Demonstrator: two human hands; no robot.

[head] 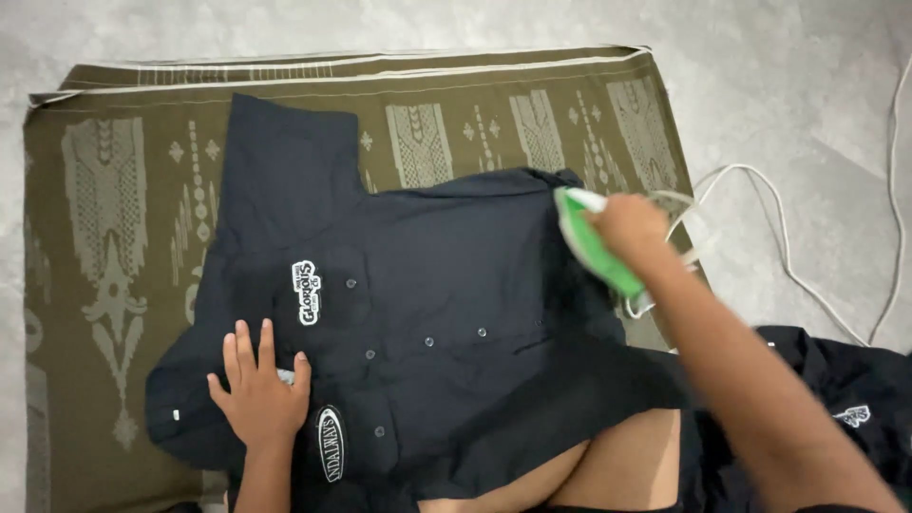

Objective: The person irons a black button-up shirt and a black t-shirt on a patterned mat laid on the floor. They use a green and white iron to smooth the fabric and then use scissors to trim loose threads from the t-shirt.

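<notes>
A black short-sleeved shirt (427, 285) with buttons and white embroidered patches lies spread flat on an olive patterned mat (104, 190). My left hand (258, 389) presses flat on the shirt near its collar, fingers apart. My right hand (629, 228) grips the handle of a green and white iron (594, 249), which rests on the shirt's lower right part. The iron is blurred by motion.
The iron's white cord (788, 237) loops over the grey floor to the right. Another black garment (845, 399) lies at the lower right. My bare knee (608, 465) shows at the bottom edge. The mat's far edge is folded over.
</notes>
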